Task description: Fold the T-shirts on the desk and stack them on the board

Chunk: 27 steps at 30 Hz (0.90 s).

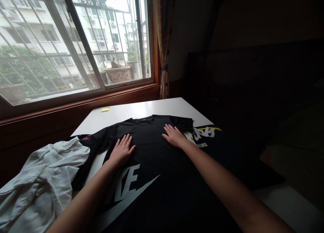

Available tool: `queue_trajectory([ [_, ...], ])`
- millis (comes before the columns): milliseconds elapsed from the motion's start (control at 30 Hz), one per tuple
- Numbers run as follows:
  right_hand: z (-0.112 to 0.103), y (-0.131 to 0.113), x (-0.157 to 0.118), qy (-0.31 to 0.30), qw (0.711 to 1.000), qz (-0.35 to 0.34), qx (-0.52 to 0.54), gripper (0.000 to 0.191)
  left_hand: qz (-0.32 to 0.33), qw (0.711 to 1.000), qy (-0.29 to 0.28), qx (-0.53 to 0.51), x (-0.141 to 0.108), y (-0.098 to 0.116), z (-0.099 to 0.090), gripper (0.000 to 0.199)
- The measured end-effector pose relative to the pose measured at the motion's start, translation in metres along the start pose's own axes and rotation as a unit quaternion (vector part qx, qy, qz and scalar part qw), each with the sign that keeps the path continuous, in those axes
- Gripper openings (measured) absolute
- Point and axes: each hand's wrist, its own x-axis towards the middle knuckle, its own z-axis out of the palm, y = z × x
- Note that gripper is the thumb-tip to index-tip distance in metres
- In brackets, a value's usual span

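Note:
A black T-shirt with large white lettering and a swoosh lies spread out, its neckline toward the far side of the white table. On the left part of its chest, my left hand rests palm down with fingers spread. My right hand lies flat on the right part of the chest, below the shoulder, fingers apart. Neither hand grips the cloth. The shirt's lower part fades into shadow beneath my forearms.
White crumpled cloth lies at the left over dark fabric. A dark garment with white lettering and a yellow stripe is at the right. A yellow slip lies near the far edge. Beyond are a barred window and curtain.

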Motion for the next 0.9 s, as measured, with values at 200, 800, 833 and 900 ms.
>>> queue_trajectory([
  [200, 0.010, -0.062, -0.031, -0.001, 0.994, -0.106, 0.036, 0.078, 0.026, 1.000, 0.015, -0.004, -0.015, 0.026, -0.003, 0.064],
  [800, 0.007, 0.017, -0.060, 0.005, 1.000, -0.009, 0.012, 0.076, -0.012, 1.000, 0.026, -0.007, -0.056, 0.009, 0.001, 0.065],
  [833, 0.006, 0.019, -0.060, 0.005, 1.000, -0.011, 0.011, 0.076, -0.014, 1.000, 0.025, -0.006, -0.056, 0.008, 0.002, 0.066],
  [900, 0.007, 0.020, -0.060, 0.006, 1.000, -0.014, 0.007, 0.076, -0.018, 1.000, 0.022, -0.005, -0.057, 0.007, 0.002, 0.067],
])
